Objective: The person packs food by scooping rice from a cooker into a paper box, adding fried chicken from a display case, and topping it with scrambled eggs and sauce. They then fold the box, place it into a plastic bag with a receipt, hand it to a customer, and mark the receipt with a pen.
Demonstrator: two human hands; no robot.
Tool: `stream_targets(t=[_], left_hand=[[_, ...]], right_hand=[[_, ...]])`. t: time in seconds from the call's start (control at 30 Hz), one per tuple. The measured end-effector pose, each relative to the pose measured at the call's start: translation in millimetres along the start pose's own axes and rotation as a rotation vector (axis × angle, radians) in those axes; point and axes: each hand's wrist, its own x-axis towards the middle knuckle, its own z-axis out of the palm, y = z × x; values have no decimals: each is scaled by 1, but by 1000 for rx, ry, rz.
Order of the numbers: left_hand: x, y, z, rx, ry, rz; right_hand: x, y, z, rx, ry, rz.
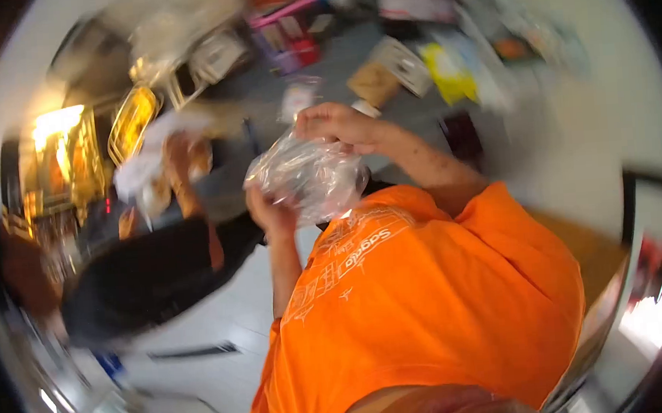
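A clear, crinkled plastic bag point(310, 179) is stretched between my two hands in front of my orange shirt. My right hand point(341, 125) pinches its upper edge, fingers bent over the film. At the lower left side of the bag, my left hand point(271, 211) grips it, with some fingers blurred behind the plastic. Just beyond the bag lies a small clear packet point(300, 97) with something pale in it, on the dark grey table point(261, 81).
To my left, a person in black point(152, 288) handles a whitish plastic bag point(144, 162). Gold trays point(135, 126) stand beyond. A brown box point(374, 81), a yellow package point(451, 74), a dark wallet-like thing point(461, 137) and a pink-and-purple container point(288, 37) are on the table, blurred.
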Motion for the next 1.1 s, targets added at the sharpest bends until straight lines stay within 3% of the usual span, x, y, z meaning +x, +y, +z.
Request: stream_targets(t=[0.03,0.07,0.1,0.13,0.2,0.23,0.27,0.3,0.37,0.43,0.5,0.57,0.63,0.7,0.73,0.8,0.87,0.93,1.0,1.03,1.1], left_hand=[[-1,13,1,187,-158,187],[-5,16,4,284,-428,252],[-18,7,16,297,-384,181],[-10,-7,17,354,-464,104],[7,-39,1,790,-737,-179],[5,-70,11,983,-830,-221],[5,-100,26,1137,-974,-318],[0,-134,41,1312,-1184,-28],[-26,-167,77,1380,-1474,298],[-27,-189,85,1323,-1527,272],[-20,-205,95,1314,-1556,146],[-11,-221,105,1419,-1535,111],[6,-249,118,1489,-1562,126],[6,-259,152,1564,-1564,93],[7,-266,171,1581,-1560,103],[15,-291,212,1553,-1481,97],[22,-312,252,1567,-1480,126],[18,-322,292,1515,-1460,324],[19,-334,314,1447,-1447,372],[20,-338,321,1379,-1428,419],[19,-342,336,1415,-1462,404]], right_hand=[[-28,5,-26,-290,-180,62],[-59,16,-50,-239,-56,35],[-92,35,-69,-417,-95,34],[-126,54,-84,-593,-139,47],[-197,87,-93,-488,260,231],[-231,108,-96,-464,455,276],[-254,172,-119,-660,804,135],[-279,231,-136,-857,1142,-10],[-338,232,-106,-1139,2011,151],[-375,242,-99,-894,2303,73],[-393,298,-113,-1515,2033,647],[-398,388,-144,-977,1565,621],[-394,454,-188,-976,1534,598],[-382,473,-232,-888,1473,621],[-375,452,-247,-876,1473,605],[-371,395,-286,-23,1713,458],[-365,305,-321,-133,1823,448],[-365,225,-352,-499,2035,69],[-371,184,-411,-445,2113,-110],[-372,181,-440,-446,2115,-104],[-372,173,-483,671,1398,-242]])
